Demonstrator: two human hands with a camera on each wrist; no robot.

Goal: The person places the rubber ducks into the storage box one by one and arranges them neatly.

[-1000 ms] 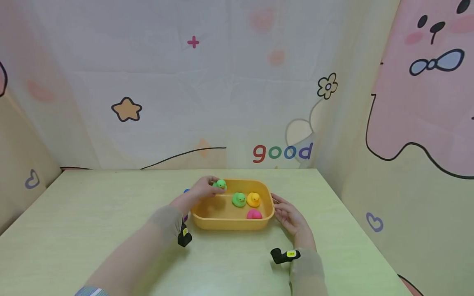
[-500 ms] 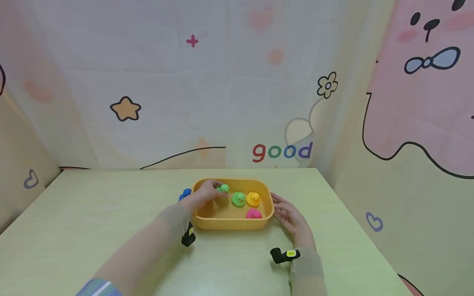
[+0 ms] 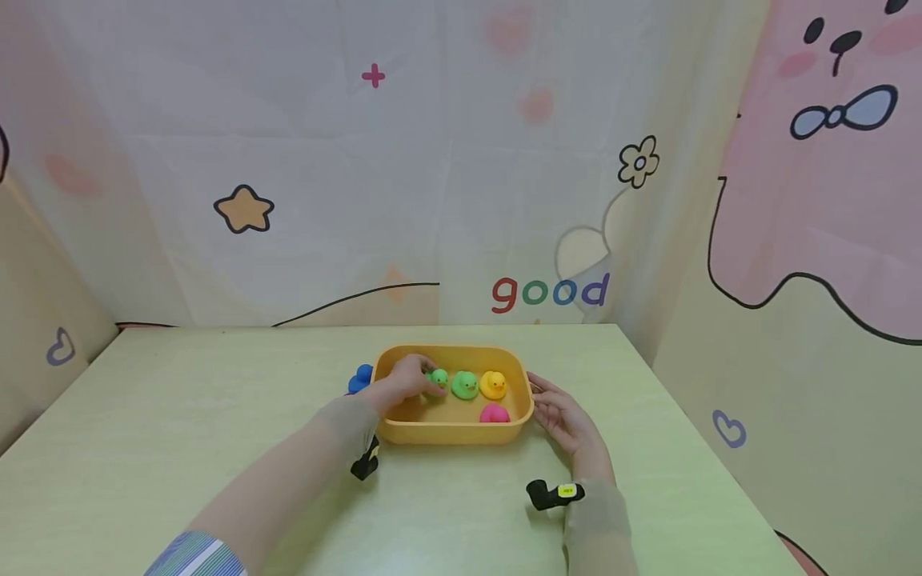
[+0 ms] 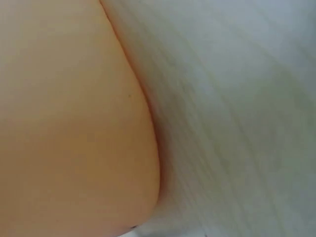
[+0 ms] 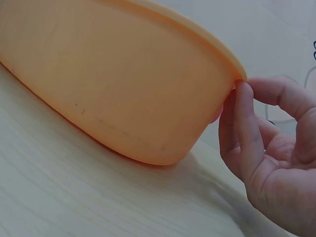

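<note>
In the head view my left hand (image 3: 407,379) is inside a yellow plastic tub (image 3: 450,433), holding a green rubber duck (image 3: 439,378) low in its left part, with the thumb in front. Another green rubber duck (image 3: 465,386) sits just right of it, beside a yellow rubber duck (image 3: 493,386). A pink rubber duck (image 3: 495,414) lies by the near wall, partly hidden. At the tub's right end, my right hand (image 3: 569,420) pinches the rim; its fingertips (image 5: 243,91) meet there in the right wrist view. Only the tub's outer wall (image 4: 74,123) and the tabletop show in the left wrist view.
Blue objects (image 3: 362,378) stand against the tub's left outer side, partly covered by the left forearm; a purple bit shows there. The pale wooden table (image 3: 216,400) is bounded by printed cloth walls (image 3: 324,160) at the back and sides.
My left hand has moved right and down into the tub with its green duck, now close beside the other green one. More of the blue objects shows. The right hand stays at the rim.
</note>
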